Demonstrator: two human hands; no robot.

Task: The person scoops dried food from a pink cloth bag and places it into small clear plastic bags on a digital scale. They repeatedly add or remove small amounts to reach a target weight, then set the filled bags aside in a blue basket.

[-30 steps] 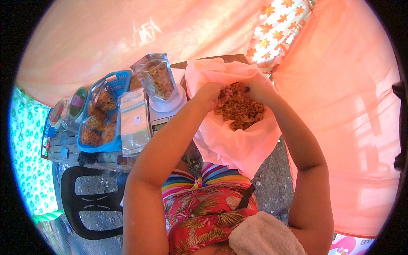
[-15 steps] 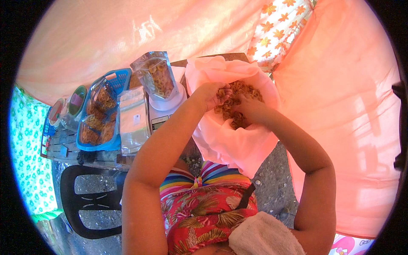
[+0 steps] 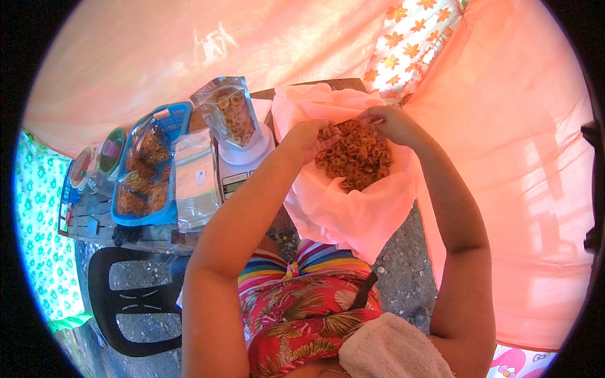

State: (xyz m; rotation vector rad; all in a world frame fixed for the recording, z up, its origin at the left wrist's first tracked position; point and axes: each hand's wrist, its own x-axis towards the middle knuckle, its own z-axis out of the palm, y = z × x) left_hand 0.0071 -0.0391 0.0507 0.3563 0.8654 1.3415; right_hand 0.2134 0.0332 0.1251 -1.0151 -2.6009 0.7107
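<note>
A pile of brown, curled fried chips (image 3: 356, 157) fills a container lined with pink cloth (image 3: 353, 220). My left hand (image 3: 310, 140) is at the pile's left edge, palm partly up. Its fingers curl around a few of the chips. Over the far right edge of the pile is my right hand (image 3: 394, 126), with fingers bent and thumb close to them. What lies between those fingertips is too small to make out. A clear-fronted pouch (image 3: 234, 116) of similar chips stands on a white kitchen scale (image 3: 242, 154), left of the cloth.
Flat empty pouches (image 3: 198, 183) are stacked left of the scale. Beyond them, a blue basket (image 3: 142, 218) holds several bags of chips. Small tubs (image 3: 112, 150) stand at the table's far left. A black chair (image 3: 104, 302) is at lower left. Pink sheeting (image 3: 504, 176) hangs close on the right.
My right hand has lifted out of the pile and moved to its far edge, uncovering more chips. My left hand stays nearly in place.
</note>
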